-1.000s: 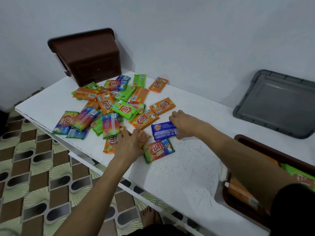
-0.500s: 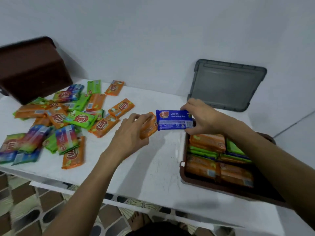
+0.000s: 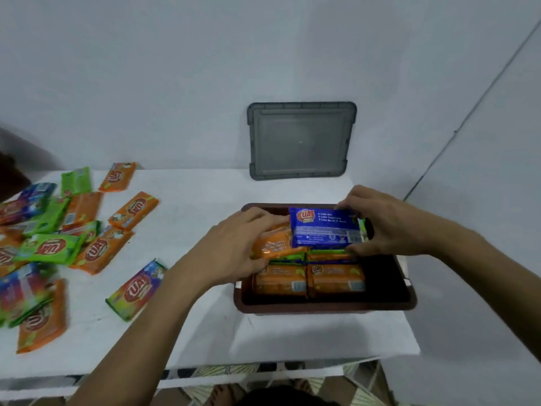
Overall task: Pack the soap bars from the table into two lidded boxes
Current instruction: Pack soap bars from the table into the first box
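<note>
A brown open box (image 3: 325,306) sits on the white table (image 3: 205,323) at the right, with several orange and green soap bars packed inside. My right hand (image 3: 386,224) pinches a blue soap bar (image 3: 323,228) by its right end, held over the box's far half. My left hand (image 3: 234,247) grips an orange soap bar (image 3: 275,244) over the box's left side, partly under the blue one. Many loose soap bars (image 3: 55,247) in orange, green and multicolour wrappers lie scattered on the table's left.
A grey lid (image 3: 301,142) leans against the white wall behind the box. A dark brown box (image 3: 11,174) shows at the far left edge. A multicolour bar (image 3: 137,288) lies alone near my left forearm. The table's front edge runs below my arms.
Both hands have carried their bars rightward from the table to above the brown box. The view has swung right, so the loose pile now sits at the left edge.
</note>
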Demonstrator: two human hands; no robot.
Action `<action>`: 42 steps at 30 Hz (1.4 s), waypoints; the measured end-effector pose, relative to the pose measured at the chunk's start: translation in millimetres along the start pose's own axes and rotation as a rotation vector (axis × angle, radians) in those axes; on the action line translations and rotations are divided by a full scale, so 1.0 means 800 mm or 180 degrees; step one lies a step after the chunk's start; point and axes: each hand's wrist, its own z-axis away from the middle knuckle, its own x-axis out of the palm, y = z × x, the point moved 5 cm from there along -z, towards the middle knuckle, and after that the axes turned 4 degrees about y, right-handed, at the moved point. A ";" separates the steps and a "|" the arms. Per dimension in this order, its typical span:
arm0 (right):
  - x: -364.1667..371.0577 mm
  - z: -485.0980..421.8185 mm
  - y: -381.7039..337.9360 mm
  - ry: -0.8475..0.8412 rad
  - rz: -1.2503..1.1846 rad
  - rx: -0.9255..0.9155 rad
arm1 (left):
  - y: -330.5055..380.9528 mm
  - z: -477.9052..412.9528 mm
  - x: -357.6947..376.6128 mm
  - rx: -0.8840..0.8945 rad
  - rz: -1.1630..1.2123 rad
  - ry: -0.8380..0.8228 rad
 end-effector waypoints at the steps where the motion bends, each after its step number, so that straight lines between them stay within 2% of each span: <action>1: 0.003 0.008 0.006 -0.0053 -0.0005 0.0037 | 0.007 -0.004 0.007 0.0057 0.0022 -0.0097; 6: 0.028 0.035 0.028 -0.0350 0.0139 0.0106 | 0.031 -0.017 0.042 0.0258 -0.0057 -0.0488; 15: 0.094 0.029 0.050 -0.0686 0.0953 -0.0131 | 0.017 -0.026 0.096 0.0196 -0.0561 -0.0754; 31: 0.146 0.022 0.047 -0.0996 0.1162 -0.0011 | 0.017 -0.021 0.117 0.0372 -0.1114 -0.0735; 36: 0.146 0.020 0.051 -0.1024 0.1049 0.0009 | 0.013 -0.023 0.119 0.0370 -0.1040 -0.0719; 42: 0.115 0.007 0.042 -0.0733 0.0685 -0.0003 | 0.010 -0.023 0.111 0.0231 -0.0671 -0.0613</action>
